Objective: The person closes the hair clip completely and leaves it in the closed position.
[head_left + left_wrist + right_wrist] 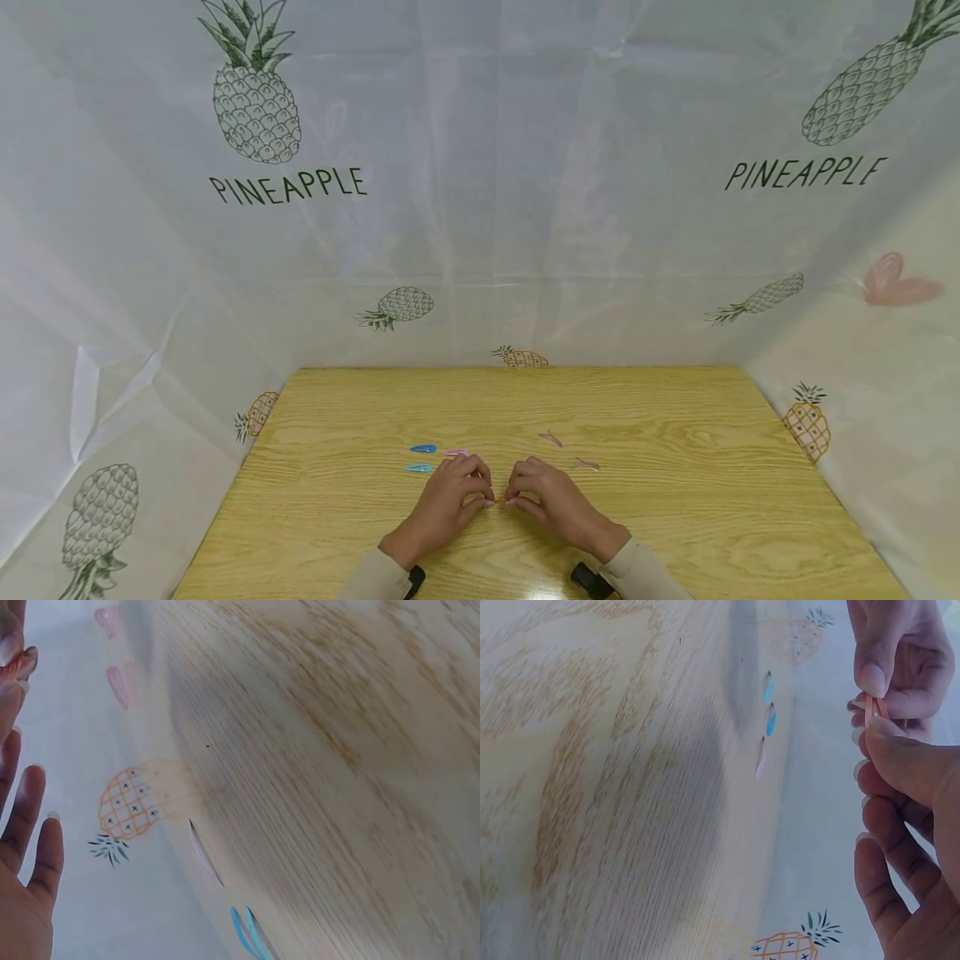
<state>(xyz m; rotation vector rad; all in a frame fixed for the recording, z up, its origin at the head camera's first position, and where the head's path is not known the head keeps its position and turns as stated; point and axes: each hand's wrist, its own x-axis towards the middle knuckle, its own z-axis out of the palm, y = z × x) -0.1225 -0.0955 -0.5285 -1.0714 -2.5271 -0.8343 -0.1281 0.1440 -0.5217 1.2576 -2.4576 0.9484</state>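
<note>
An orange snap hair clip (pixel 877 710) is held between both hands above the table, near its front. The left hand (pixel 452 498) pinches one end between thumb and finger. The right hand (pixel 553 497) pinches the other end, its remaining fingers loosely spread in the right wrist view. The fingertips hide much of the clip. Just beyond the left hand lie a blue hair clip (pixel 423 448), a turquoise hair clip (pixel 420 468) and a pink hair clip (pixel 455 452). Beyond the right hand are two pinkish clips (pixel 551 438), their parts spread apart.
The wood-grain table (pixel 675 417) extends around the hands. A white cloth (pixel 487 208) printed with pineapples hangs behind it and along both sides. Dark wrist straps (pixel 592 581) show at the sleeves.
</note>
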